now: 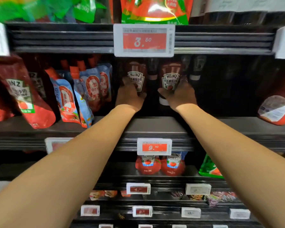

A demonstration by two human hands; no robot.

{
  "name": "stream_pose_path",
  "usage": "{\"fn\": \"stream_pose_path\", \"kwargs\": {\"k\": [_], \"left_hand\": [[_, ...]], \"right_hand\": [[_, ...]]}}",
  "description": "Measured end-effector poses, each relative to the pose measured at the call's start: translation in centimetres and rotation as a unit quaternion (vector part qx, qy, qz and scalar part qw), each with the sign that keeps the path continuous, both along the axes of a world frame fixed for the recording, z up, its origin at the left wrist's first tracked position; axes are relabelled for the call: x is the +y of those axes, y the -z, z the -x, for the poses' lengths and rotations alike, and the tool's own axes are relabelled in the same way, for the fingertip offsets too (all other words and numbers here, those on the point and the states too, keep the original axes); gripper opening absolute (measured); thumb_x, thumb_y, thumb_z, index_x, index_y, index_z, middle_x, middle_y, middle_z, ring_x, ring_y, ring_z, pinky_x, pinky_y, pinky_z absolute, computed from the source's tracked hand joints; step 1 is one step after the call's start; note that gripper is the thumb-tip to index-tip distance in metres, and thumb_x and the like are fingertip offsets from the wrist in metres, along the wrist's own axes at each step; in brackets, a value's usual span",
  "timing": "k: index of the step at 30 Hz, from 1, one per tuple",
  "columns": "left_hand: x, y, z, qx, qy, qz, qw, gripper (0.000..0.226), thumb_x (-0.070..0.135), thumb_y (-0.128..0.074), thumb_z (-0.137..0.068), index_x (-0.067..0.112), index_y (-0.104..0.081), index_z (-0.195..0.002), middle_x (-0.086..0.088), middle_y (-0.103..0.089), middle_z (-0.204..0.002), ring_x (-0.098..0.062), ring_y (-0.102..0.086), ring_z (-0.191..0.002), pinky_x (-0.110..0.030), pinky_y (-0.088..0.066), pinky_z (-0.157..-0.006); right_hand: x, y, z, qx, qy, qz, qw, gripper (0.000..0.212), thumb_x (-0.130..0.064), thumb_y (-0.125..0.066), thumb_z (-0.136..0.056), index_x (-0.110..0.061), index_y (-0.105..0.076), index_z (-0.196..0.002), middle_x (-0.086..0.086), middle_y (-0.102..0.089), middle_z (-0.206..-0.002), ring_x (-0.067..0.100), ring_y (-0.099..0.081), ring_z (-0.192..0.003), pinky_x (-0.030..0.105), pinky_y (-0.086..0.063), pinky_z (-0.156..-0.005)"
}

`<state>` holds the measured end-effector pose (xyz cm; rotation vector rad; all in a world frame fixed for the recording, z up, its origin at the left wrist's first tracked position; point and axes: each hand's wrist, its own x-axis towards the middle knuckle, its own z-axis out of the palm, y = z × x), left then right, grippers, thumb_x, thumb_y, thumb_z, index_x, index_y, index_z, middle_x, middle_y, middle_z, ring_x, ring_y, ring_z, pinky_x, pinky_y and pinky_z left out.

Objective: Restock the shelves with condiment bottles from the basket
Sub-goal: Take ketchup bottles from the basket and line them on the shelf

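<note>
Two upside-down Heinz ketchup bottles stand deep in the middle shelf (155, 127). My left hand (130, 96) grips the left ketchup bottle (136, 76) around its lower part. My right hand (179, 94) grips the right ketchup bottle (170, 78), whose white cap (164, 101) shows below my thumb. Both arms reach forward into the shelf. More dark bottles (194, 69) stand behind in shadow. The basket is out of view.
Blue and red sauce pouches (82, 89) lean to the left, beside a large red Heinz pouch (23, 96). A red bottle (276, 109) lies at the right. Price tags (144, 40) hang on the shelf edges. Red pouches (160, 165) sit on the shelf below.
</note>
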<state>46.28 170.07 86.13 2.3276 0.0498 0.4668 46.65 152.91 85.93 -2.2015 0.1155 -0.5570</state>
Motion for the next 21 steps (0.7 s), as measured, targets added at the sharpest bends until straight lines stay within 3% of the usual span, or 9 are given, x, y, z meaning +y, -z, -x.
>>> {"fn": "stream_pose_path", "kwargs": {"k": [3, 13, 16, 19, 21], "left_hand": [[0.1, 0.2, -1.2, -0.038, -0.007, -0.004, 0.999, 0.081, 0.028, -0.082, -0.082, 0.002, -0.035, -0.142, -0.014, -0.063, -0.133, -0.032, -0.059, -0.123, -0.031, -0.046, -0.096], [-0.3, 1.9, -8.2, -0.093, -0.019, -0.056, 0.994, 0.058, 0.034, -0.080, -0.084, 0.009, -0.059, -0.132, -0.012, -0.067, -0.127, -0.029, -0.063, -0.119, -0.034, -0.050, -0.097], [-0.5, 1.8, -10.4, -0.074, -0.025, -0.051, 0.996, 0.062, 0.037, -0.084, -0.079, 0.006, -0.062, -0.129, -0.017, -0.068, -0.125, -0.032, -0.064, -0.116, -0.037, -0.054, -0.097], [-0.8, 1.6, -11.9, -0.060, -0.016, -0.060, 0.996, 0.059, 0.035, -0.084, -0.079, 0.005, -0.064, -0.126, -0.019, -0.068, -0.123, -0.033, -0.066, -0.113, -0.039, -0.055, -0.096], [-0.9, 1.9, -12.2, -0.078, -0.023, -0.068, 0.994, 0.066, 0.034, -0.082, -0.081, 0.008, -0.055, -0.135, -0.017, -0.066, -0.127, -0.034, -0.064, -0.116, -0.036, -0.052, -0.097]], "right_hand": [[0.8, -0.1, -1.2, -0.014, 0.020, 0.019, 1.000, 0.073, -0.045, -0.083, -0.079, -0.004, -0.053, -0.131, 0.014, -0.063, -0.131, 0.033, -0.061, -0.121, 0.033, -0.050, -0.092], [2.9, 0.6, -8.1, -0.020, 0.038, 0.062, 0.997, 0.069, -0.054, -0.078, -0.081, -0.012, -0.056, -0.131, 0.009, -0.066, -0.127, 0.027, -0.063, -0.117, 0.031, -0.050, -0.091], [2.9, 0.5, -10.8, 0.006, 0.049, 0.051, 0.997, 0.063, -0.056, -0.079, -0.079, -0.013, -0.064, -0.123, 0.007, -0.069, -0.124, 0.025, -0.065, -0.117, 0.025, -0.045, -0.081], [2.7, 0.5, -12.7, 0.012, 0.039, 0.006, 0.999, 0.063, -0.052, -0.080, -0.079, -0.014, -0.060, -0.125, 0.007, -0.068, -0.127, 0.027, -0.064, -0.119, 0.030, -0.048, -0.087], [2.8, 1.0, -12.9, -0.006, 0.038, 0.002, 0.999, 0.070, -0.052, -0.079, -0.081, -0.014, -0.053, -0.134, 0.011, -0.064, -0.133, 0.030, -0.061, -0.123, 0.031, -0.048, -0.091]]}}
